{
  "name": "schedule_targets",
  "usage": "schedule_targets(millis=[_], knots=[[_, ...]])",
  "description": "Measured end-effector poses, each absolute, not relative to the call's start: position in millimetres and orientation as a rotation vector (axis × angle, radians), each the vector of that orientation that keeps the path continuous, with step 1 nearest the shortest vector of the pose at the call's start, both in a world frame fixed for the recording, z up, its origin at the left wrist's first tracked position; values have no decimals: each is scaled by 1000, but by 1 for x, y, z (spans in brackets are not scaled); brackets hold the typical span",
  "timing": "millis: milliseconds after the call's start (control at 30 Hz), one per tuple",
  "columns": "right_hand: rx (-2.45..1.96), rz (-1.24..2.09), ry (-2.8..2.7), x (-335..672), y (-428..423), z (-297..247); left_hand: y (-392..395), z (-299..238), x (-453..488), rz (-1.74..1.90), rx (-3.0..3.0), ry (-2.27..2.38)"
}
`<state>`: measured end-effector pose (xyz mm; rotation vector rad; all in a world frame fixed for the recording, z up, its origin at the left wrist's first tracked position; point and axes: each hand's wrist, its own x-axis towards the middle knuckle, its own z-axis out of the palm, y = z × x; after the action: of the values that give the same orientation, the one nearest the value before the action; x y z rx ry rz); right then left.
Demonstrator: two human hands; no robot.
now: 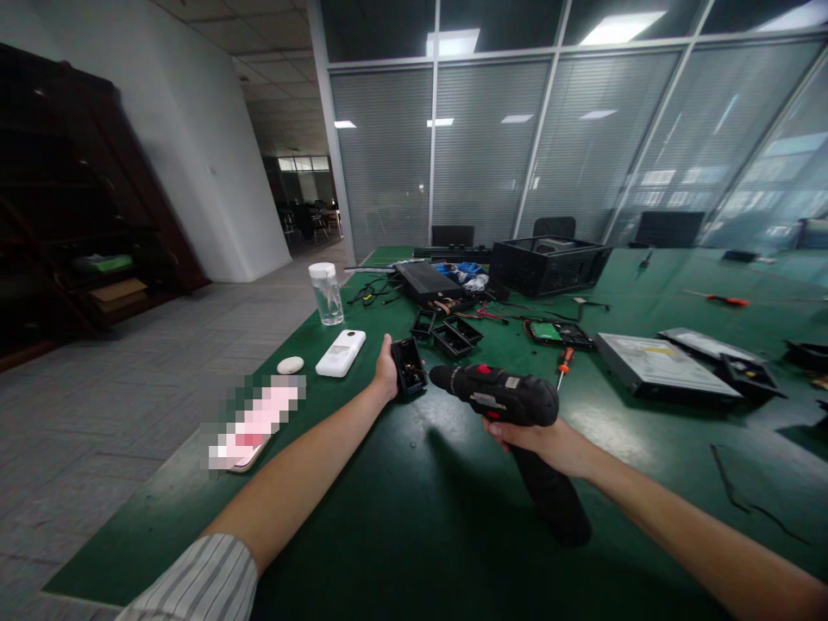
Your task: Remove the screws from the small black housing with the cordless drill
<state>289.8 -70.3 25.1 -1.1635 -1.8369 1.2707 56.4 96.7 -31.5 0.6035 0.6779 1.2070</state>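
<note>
In my left hand (386, 371) is a small black open box (409, 366), tilted so its inside faces me. Small metallic bits show in it, too small to name. My right hand (534, 440) is wrapped round the grip of a black cordless drill (498, 394) with red buttons. The drill's chuck points left at the box, its tip close to the box's right side; whether they touch I cannot tell. Just beyond the box lie more black open boxes (454, 336) of a similar kind. An orange-handled screwdriver (565, 362) rests behind the drill.
On the left are a pink phone (259, 427), a white round case (291, 365), a white power bank (341, 354) and a clear jar (328, 297). Drives (666, 366) lie to the right. A black computer case (549, 263), cables and an open hard drive (557, 333) occupy the far side.
</note>
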Motion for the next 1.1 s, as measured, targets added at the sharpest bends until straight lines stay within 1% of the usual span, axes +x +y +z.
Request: schedule_targets(millis=[1100], knots=[[-1133,1262,-1828,284,-73,32,95,-30,57,1184,566,693]])
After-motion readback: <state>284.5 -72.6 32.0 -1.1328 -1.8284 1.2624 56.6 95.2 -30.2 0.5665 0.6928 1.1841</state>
